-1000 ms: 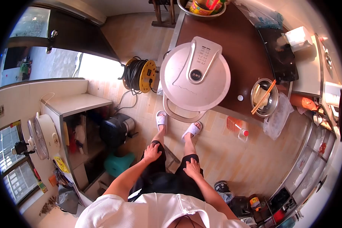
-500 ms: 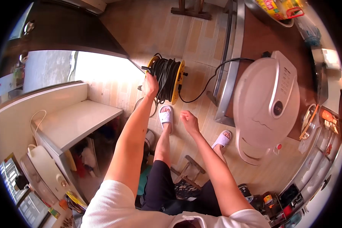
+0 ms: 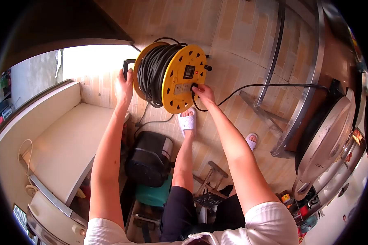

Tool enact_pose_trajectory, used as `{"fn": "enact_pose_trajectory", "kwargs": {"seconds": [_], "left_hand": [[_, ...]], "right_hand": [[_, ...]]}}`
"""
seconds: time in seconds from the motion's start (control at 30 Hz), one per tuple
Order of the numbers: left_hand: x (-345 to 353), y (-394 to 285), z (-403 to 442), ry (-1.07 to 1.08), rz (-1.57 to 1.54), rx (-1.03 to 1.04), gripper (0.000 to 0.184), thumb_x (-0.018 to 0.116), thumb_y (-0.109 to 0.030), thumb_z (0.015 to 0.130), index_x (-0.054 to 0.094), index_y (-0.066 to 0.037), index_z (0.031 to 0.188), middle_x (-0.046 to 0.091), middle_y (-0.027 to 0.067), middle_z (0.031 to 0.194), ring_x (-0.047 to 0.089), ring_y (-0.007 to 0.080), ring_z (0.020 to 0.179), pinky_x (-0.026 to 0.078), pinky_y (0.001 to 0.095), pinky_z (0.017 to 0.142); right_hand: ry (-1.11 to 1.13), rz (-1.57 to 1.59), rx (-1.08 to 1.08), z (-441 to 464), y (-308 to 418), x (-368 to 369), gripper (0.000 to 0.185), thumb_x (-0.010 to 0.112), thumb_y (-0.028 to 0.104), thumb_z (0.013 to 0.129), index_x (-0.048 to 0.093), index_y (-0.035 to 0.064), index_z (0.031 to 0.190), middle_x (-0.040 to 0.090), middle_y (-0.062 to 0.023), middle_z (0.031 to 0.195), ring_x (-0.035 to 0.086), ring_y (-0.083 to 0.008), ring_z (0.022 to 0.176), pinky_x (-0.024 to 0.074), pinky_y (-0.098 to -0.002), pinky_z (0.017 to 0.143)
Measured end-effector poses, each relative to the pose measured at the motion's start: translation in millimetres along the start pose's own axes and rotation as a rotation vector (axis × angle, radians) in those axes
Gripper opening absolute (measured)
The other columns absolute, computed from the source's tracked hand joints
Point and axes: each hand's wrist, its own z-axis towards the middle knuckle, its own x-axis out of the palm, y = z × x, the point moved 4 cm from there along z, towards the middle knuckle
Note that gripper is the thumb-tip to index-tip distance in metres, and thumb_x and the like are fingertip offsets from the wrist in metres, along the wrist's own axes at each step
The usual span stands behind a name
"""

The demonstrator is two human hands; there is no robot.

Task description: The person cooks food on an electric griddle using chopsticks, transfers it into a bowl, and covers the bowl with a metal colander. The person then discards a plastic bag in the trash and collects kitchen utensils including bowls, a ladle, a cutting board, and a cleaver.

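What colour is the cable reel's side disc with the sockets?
The cable reel's socket-side disc is yellow; it shows best in the head view.

Floor (image 3: 233,36): light, plank-patterned. Cabinet (image 3: 69,141): pale top, metal edging, at left; thin pale cord (image 3: 29,153) looped at its outer side. Black rounded container (image 3: 146,163): beside the cabinet, near a teal item (image 3: 151,196), type unclear. Wooden frame (image 3: 210,175): right of both, partly hidden. Desk (image 3: 335,53): brown top, metal legs. Dark door panel (image 3: 65,20): upper left.

No legible text, panel (image 3: 189,72) on yellow cable reel (image 3: 177,96) too small to read
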Motion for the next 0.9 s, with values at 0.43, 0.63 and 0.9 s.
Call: {"fn": "enact_pose_trajectory", "kwargs": {"seconds": [0.43,0.63,0.9], "left_hand": [[-3,19,16,0.034,-0.042,-0.066,0.058,0.049,-0.046,0.085,0.048,0.003,0.116,0.058,0.0168,0.072,0.057,0.0247,0.065,0.043,0.0363,0.062],[-4,0,-1,0.167,-0.072,-0.101,0.053,0.039,-0.042,0.090,0.049,0.005,0.112,0.058,0.0253,0.075,0.057,0.0367,0.068,0.042,0.0421,0.063],[59,-111,-94,0.308,0.004,0.078,0.032,0.037,-0.032,0.092,0.038,0.000,0.095,0.056,0.0296,0.081,0.052,0.0483,0.075,0.038,0.0542,0.064]], "right_hand": [[-0.015,-0.146,-0.026,1,22,2,0.034,0.076,0.023,0.067,0.054,-0.0010,0.078,0.061,-0.0106,0.070,0.059,-0.0151,0.067,0.0470,-0.0277,0.061],[-0.137,0.638,0.021,-57,20,-40,0.025,0.057,0.018,0.087,0.041,0.0031,0.099,0.060,-0.0101,0.096,0.059,-0.0147,0.086,0.0467,-0.0271,0.074],[-0.061,-0.179,-0.513,-232,275,-159,0.040,0.067,0.011,0.072,0.055,0.0041,0.109,0.058,-0.0089,0.094,0.057,-0.0200,0.082,0.0449,-0.0285,0.075]]}}
